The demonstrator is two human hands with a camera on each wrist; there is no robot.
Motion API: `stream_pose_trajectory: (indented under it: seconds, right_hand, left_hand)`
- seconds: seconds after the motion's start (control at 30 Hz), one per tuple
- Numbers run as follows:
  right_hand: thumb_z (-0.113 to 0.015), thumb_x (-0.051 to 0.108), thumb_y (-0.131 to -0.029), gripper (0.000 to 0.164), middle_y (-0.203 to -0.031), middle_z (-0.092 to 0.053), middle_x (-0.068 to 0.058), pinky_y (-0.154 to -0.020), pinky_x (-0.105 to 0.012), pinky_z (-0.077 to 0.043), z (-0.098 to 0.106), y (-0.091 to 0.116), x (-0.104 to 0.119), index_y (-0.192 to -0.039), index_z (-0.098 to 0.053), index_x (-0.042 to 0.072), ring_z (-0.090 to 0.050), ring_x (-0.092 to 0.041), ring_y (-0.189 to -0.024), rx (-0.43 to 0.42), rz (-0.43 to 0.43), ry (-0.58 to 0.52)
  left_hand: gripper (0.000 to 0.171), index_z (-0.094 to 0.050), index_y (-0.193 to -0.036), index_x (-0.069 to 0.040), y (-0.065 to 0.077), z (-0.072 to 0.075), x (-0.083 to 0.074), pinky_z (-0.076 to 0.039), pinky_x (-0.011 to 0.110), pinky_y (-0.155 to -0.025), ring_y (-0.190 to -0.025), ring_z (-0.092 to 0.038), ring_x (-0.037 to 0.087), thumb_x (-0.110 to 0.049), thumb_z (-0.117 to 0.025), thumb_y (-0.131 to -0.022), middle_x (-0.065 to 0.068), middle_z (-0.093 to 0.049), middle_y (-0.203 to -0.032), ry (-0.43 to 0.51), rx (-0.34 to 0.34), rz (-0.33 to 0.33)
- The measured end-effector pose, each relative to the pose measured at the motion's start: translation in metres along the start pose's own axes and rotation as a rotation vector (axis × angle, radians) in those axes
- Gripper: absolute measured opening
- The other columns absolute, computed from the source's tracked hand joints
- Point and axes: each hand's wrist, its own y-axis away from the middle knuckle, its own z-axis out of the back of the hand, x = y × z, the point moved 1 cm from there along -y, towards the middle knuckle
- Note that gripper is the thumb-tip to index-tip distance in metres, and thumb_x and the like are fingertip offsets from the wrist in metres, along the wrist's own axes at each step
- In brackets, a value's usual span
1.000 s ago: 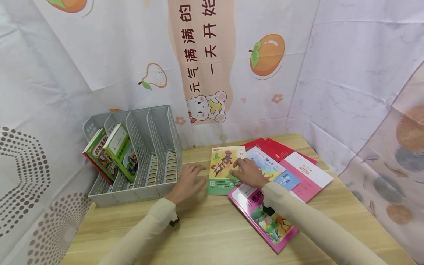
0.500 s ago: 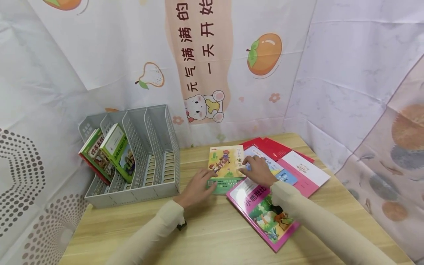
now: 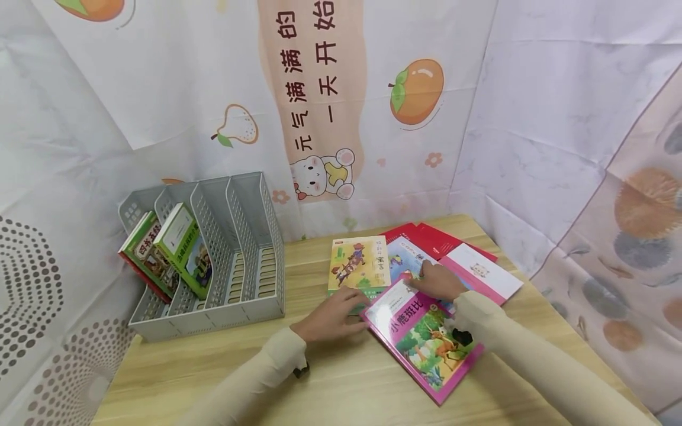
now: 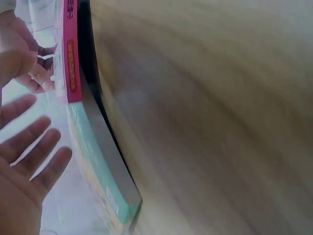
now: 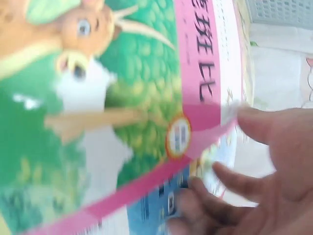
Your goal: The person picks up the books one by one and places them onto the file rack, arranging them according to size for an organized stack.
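Note:
The pink storybook (image 3: 410, 337) lies cover up across the table, its upper corner over a yellow-and-green book (image 3: 359, 263). My left hand (image 3: 333, 316) is by the pink book's upper left corner. In the left wrist view its fingers (image 4: 44, 142) are spread apart, off the books. My right hand (image 3: 439, 283) is at the pink book's upper right edge. In the right wrist view the thumb touches that corner, while the loosely bent fingers (image 5: 234, 181) lie beyond the edge, above a blue book (image 5: 146, 210).
A grey slotted file rack (image 3: 213, 316) stands at the left, with a red-and-green book (image 3: 154, 254) and a green book (image 3: 189, 254) in its left slots. Red books (image 3: 437, 239) and a pink-and-white book (image 3: 482, 269) lie behind, near the patterned curtain wall.
Both hands have shifted right, from the yellow-and-green book to the pink book. My right hand now touches the pink book's corner. The head view has turned slightly to the right.

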Motion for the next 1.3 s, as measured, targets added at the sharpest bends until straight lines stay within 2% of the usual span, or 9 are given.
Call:
stream_pose_trajectory:
  seconds: [0.2,0.33,0.47,0.63,0.8,0.93,1.1,1.23,1.3]
  right_hand:
    - [-0.078,0.058,-0.083,0.075,-0.091,-0.067,-0.007,-0.077,-0.047,-0.056,0.015,0.017,-0.010,-0.124,-0.061,-0.002,-0.067,-0.023,-0.078,0.154,-0.129,0.022]
    - [-0.084,0.051,-0.079,0.070,-0.094,-0.066,-0.008,-0.080,-0.051,-0.055,0.018,0.024,-0.006,-0.121,-0.062,-0.002,-0.065,-0.025,-0.083,0.205,-0.101,0.063]
    - [-0.084,0.050,-0.080,0.068,-0.092,-0.064,-0.009,-0.079,-0.048,-0.053,0.012,0.024,-0.003,-0.118,-0.062,-0.002,-0.062,-0.026,-0.084,0.242,-0.090,0.078]
    - [-0.084,0.049,-0.082,0.059,-0.085,-0.061,-0.011,-0.068,-0.038,-0.052,0.005,0.021,-0.007,-0.104,-0.061,0.000,-0.060,-0.025,-0.076,0.284,-0.094,0.027]
    - [-0.079,0.030,-0.091,0.031,-0.088,-0.060,-0.010,-0.062,-0.032,-0.051,0.007,0.025,-0.011,-0.100,-0.063,0.006,-0.059,-0.023,-0.073,0.369,-0.033,-0.092]
    - [-0.070,0.018,-0.097,0.013,-0.091,-0.063,-0.009,-0.058,-0.030,-0.048,0.013,0.025,-0.013,-0.103,-0.066,0.008,-0.060,-0.022,-0.071,0.437,0.022,-0.174]
    - [-0.066,0.022,-0.101,0.027,-0.094,-0.070,-0.009,-0.054,-0.028,-0.045,0.015,0.019,-0.020,-0.123,-0.070,0.007,-0.063,-0.021,-0.071,0.445,0.007,-0.358]
    - [-0.064,0.018,-0.102,0.043,-0.100,-0.069,-0.013,-0.057,-0.029,-0.048,0.012,0.015,-0.032,-0.141,-0.057,0.000,-0.063,-0.023,-0.076,0.414,-0.046,-0.540]
    - [-0.061,0.015,-0.103,0.047,-0.102,-0.068,-0.014,-0.060,-0.030,-0.050,0.010,0.013,-0.037,-0.146,-0.050,-0.003,-0.063,-0.024,-0.078,0.386,-0.073,-0.635]
  left_hand:
    - [0.046,-0.063,-0.133,-0.024,-0.003,-0.011,-0.004,-0.041,0.033,-0.110,-0.131,-0.048,0.011,-0.048,-0.073,-0.095,-0.007,-0.056,-0.140,-0.023,0.096,-0.042]
    - [0.052,-0.064,-0.134,-0.024,-0.002,-0.015,-0.004,-0.040,0.035,-0.111,-0.133,-0.047,0.012,-0.050,-0.076,-0.091,-0.006,-0.055,-0.143,-0.036,0.113,-0.042]
    - [0.049,-0.066,-0.131,-0.025,-0.002,-0.020,-0.003,-0.041,0.034,-0.109,-0.131,-0.049,0.012,-0.051,-0.076,-0.090,-0.006,-0.057,-0.142,-0.064,0.081,-0.053]
    - [0.044,-0.067,-0.125,-0.025,-0.006,-0.026,-0.004,-0.042,0.033,-0.109,-0.128,-0.051,0.012,-0.051,-0.075,-0.090,-0.007,-0.058,-0.136,-0.120,0.041,-0.085]
    - [0.044,-0.067,-0.125,-0.025,-0.007,-0.025,-0.006,-0.042,0.034,-0.109,-0.129,-0.053,0.014,-0.050,-0.075,-0.090,-0.006,-0.058,-0.135,-0.118,0.033,-0.053]
    - [0.050,-0.067,-0.126,-0.023,-0.007,-0.021,-0.003,-0.045,0.033,-0.106,-0.123,-0.056,0.013,-0.051,-0.078,-0.086,-0.004,-0.060,-0.131,-0.106,0.007,0.005]
    - [0.061,-0.063,-0.134,-0.017,-0.009,-0.016,-0.002,-0.048,0.032,-0.103,-0.121,-0.057,0.014,-0.054,-0.075,-0.087,-0.003,-0.061,-0.130,-0.112,-0.022,0.100]
    - [0.088,-0.046,-0.152,-0.009,-0.010,-0.013,-0.006,-0.045,0.041,-0.108,-0.134,-0.051,0.022,-0.061,-0.073,-0.086,0.006,-0.052,-0.147,0.041,-0.043,0.302]
    - [0.101,-0.034,-0.158,-0.008,-0.011,-0.012,-0.008,-0.050,0.042,-0.101,-0.128,-0.056,0.024,-0.064,-0.074,-0.084,0.009,-0.050,-0.145,0.178,-0.063,0.416]
